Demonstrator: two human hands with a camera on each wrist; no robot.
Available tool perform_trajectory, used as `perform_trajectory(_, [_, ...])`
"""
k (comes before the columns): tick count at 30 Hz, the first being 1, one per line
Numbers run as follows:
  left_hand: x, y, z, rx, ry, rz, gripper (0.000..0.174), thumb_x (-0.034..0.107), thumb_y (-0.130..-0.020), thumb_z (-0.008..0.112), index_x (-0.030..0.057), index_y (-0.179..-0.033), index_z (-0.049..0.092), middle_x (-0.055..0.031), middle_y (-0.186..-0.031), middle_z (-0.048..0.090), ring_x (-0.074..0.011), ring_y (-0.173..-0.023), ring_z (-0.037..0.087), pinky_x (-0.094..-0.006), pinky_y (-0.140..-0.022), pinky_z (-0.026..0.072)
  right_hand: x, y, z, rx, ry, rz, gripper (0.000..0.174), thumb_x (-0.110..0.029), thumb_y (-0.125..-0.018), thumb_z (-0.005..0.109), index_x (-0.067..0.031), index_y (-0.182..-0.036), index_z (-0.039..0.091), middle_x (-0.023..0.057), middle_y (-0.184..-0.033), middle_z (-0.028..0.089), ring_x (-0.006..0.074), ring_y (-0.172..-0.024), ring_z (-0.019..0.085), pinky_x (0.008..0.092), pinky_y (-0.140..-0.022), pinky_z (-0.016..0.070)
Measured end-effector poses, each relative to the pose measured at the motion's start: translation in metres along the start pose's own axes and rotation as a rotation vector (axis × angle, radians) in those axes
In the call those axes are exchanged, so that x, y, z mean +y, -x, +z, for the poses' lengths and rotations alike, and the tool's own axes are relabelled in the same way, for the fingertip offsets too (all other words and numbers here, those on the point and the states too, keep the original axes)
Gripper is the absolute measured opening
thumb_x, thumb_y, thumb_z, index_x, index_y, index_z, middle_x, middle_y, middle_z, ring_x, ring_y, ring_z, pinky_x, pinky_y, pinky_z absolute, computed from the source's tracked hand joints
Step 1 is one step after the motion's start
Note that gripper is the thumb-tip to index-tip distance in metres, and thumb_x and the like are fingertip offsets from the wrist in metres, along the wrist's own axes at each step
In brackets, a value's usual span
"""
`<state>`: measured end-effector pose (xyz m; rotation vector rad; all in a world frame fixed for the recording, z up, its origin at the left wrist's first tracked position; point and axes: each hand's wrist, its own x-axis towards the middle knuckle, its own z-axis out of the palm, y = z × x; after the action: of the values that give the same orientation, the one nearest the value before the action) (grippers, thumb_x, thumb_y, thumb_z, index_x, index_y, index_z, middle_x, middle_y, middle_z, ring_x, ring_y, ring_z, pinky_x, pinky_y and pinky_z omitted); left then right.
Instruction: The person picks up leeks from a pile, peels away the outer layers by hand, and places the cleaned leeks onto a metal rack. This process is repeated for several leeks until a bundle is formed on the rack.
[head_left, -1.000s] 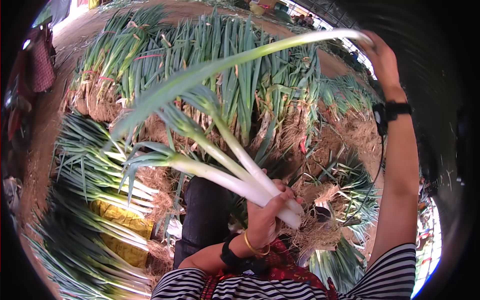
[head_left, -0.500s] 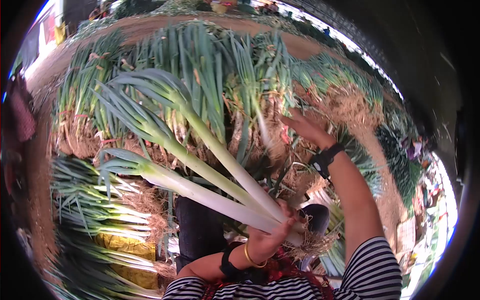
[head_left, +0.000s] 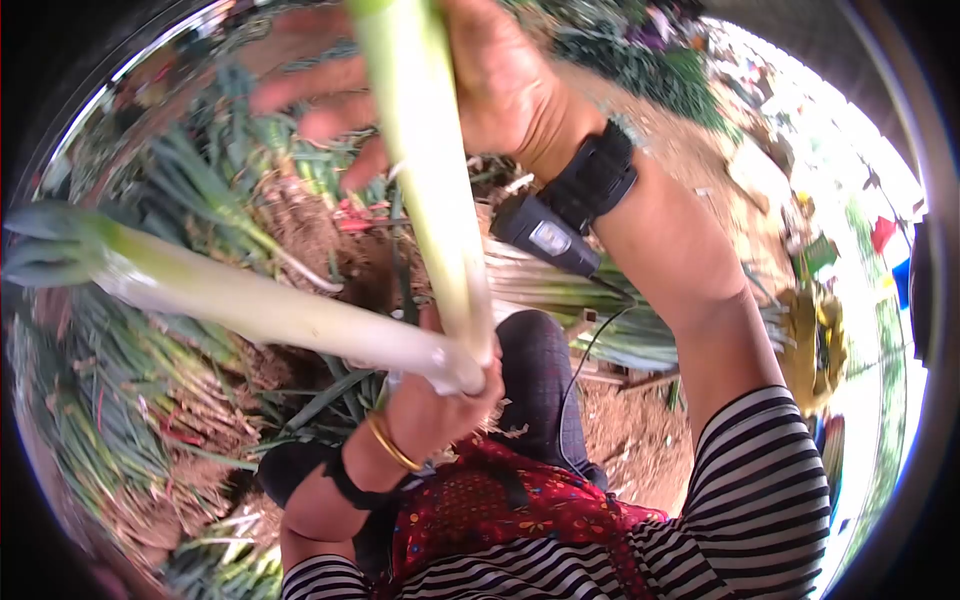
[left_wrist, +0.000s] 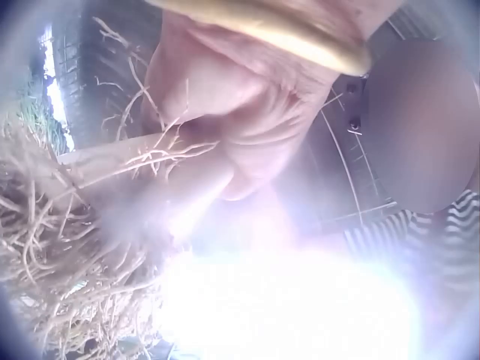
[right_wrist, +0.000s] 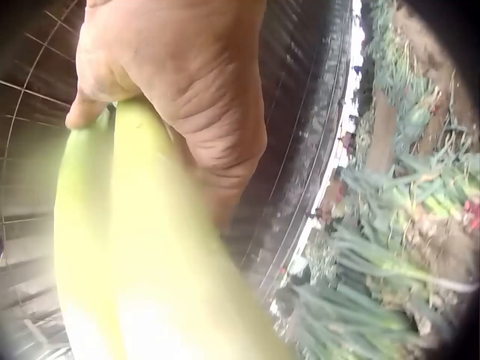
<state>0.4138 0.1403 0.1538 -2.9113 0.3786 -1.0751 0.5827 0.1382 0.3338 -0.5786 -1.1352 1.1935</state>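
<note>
My left hand [head_left: 435, 400] grips several leeks low on their white shafts, above the lap. One leek [head_left: 270, 310] leans out to the left with its leafy end away from me. The upright leek [head_left: 425, 170] rises toward the camera, its top cut off by the frame. Against it lies my right hand [head_left: 500, 90], palm at the shaft and blurred fingers spread out past it. Two pale green stalks [right_wrist: 157, 195] run side by side under that hand in the right wrist view. Stringy roots [left_wrist: 82, 255] hang below the left hand in the left wrist view; glare hides much there.
Piles of leeks [head_left: 110, 370] lie on the ground to the left, some with roots showing. Another bundle [head_left: 620, 320] lies beyond the right knee. Bare soil [head_left: 640, 440] shows at the right, and a yellow sack [head_left: 812, 345] stands farther out.
My right hand, raised far out with a long leaf and then lowered without it, has come to the held leeks. The head view has turned right, and the leeks have spread apart.
</note>
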Motion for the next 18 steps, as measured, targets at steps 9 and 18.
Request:
perform_trajectory(9, [-0.007,-0.055,0.059,-0.396,0.626,-0.152,0.040,0.007,-0.069,0.061,-0.0032,-0.106,0.047,-0.0218,-0.086,0.055,-0.0397,-0.081,0.057,-0.0442,-0.070,0.0479,0.057,0.168,-0.160,0.306,-0.532,-0.283,0.118,-0.087,-0.057,0.046,-0.0079,-0.141,0.017,0.0227,-0.142,0.026,0.0339,-0.129,0.032,0.0664,-0.101,0.0168])
perform_trajectory(18, [-0.035,-0.111,0.069,-0.985,0.112,-0.202,0.045,0.001,-0.072,0.057,0.0030,-0.112,0.036,-0.0205,-0.090,0.058,-0.0396,-0.073,0.061,-0.0484,-0.064,0.0502,0.144,0.207,-0.217,0.473,-0.751,-0.572,0.096,-0.076,-0.071,0.045,-0.0117,-0.140,0.026,0.0123,-0.139,0.038,0.0290,-0.126,0.039,0.0638,-0.097,0.0301])
